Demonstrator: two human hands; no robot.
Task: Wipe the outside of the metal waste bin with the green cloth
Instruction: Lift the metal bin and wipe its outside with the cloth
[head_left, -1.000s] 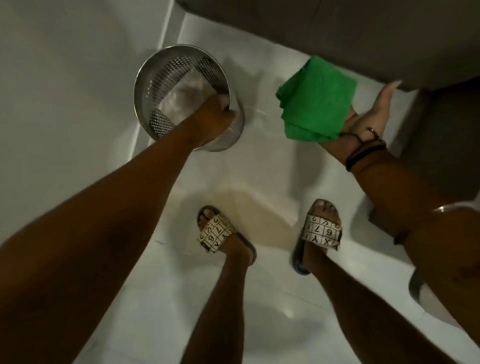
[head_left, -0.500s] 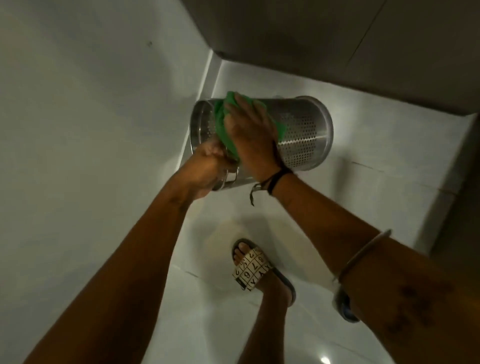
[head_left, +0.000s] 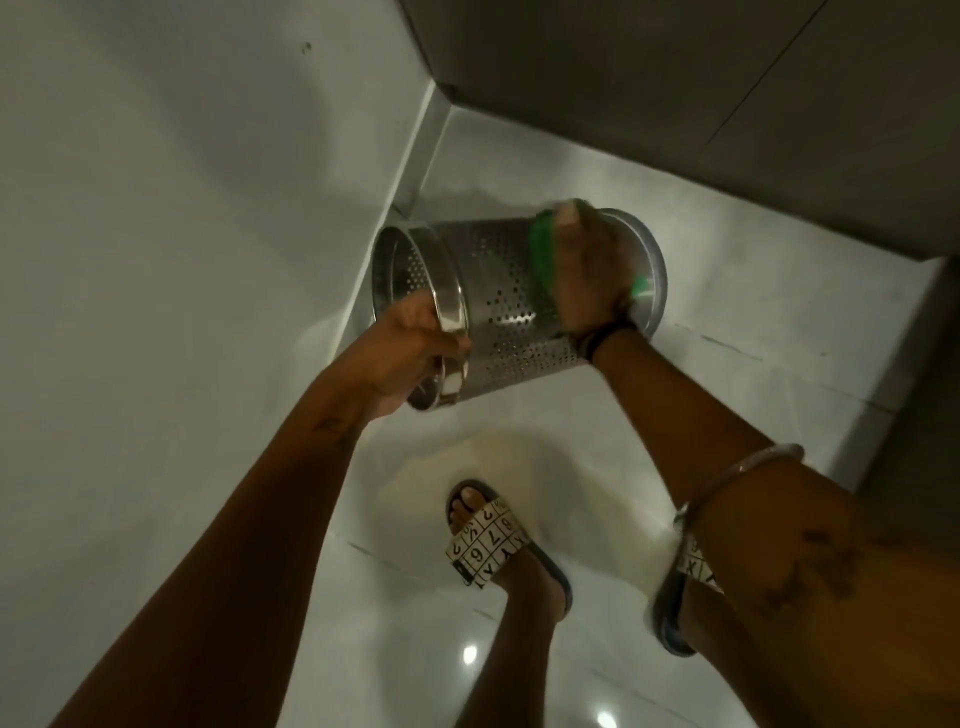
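The perforated metal waste bin (head_left: 498, 291) is held on its side in the air, open mouth to the left, base to the right. My left hand (head_left: 400, 358) grips its rim at the lower left, fingers inside. My right hand (head_left: 587, 275) presses the green cloth (head_left: 543, 249) flat on the bin's outer wall near the base end. Only the cloth's edges show around the hand; the rest is hidden under my palm.
A white wall (head_left: 182, 208) runs along the left and a dark panel (head_left: 701, 104) along the top right, meeting in a corner just behind the bin. Below is a glossy white tiled floor (head_left: 727, 338) with my two sandalled feet (head_left: 488, 540).
The bin went from standing on the floor to being lifted on its side. My right hand with the cloth has slid along the wall from the rim end towards the base.
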